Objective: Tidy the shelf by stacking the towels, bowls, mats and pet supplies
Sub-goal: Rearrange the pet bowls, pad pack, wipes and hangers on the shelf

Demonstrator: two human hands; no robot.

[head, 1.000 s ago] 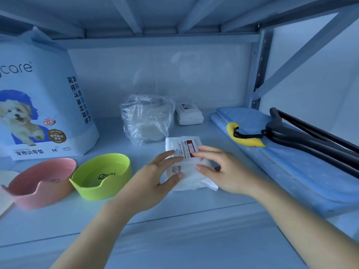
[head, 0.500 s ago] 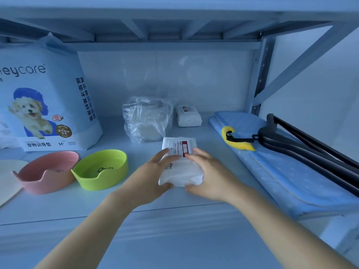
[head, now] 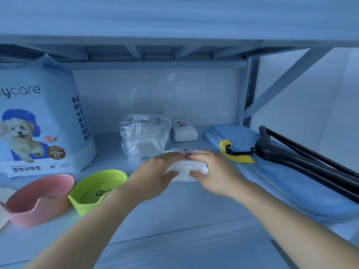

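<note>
Grey shelf point(head: 174, 220). One blue-white pet-pad bag point(head: 38, 123) left; two blue mats point(head: 291, 187) stacked right; one pink bowl point(head: 38, 200), one green bowl point(head: 97, 191) in front. Two white packs: held pack point(head: 186, 167), red-labelled, gripped mid-shelf by left hand point(head: 155, 171) and right hand point(head: 215, 171); rear pack point(head: 184, 131) behind.

Crinkly clear plastic bag point(head: 144, 135); glossy smooth bowls point(head: 98, 191); matt cloth mat point(head: 287, 177); metal shelf point(head: 250, 94).

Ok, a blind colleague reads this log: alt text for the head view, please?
The left hand and right hand grip a soft white packet with a red label at the middle of a pale shelf. Left stand a lime-green bowl, a pink bowl and a large white-blue pet-pad bag; right, black hangers lie on blue padded mats.
</note>
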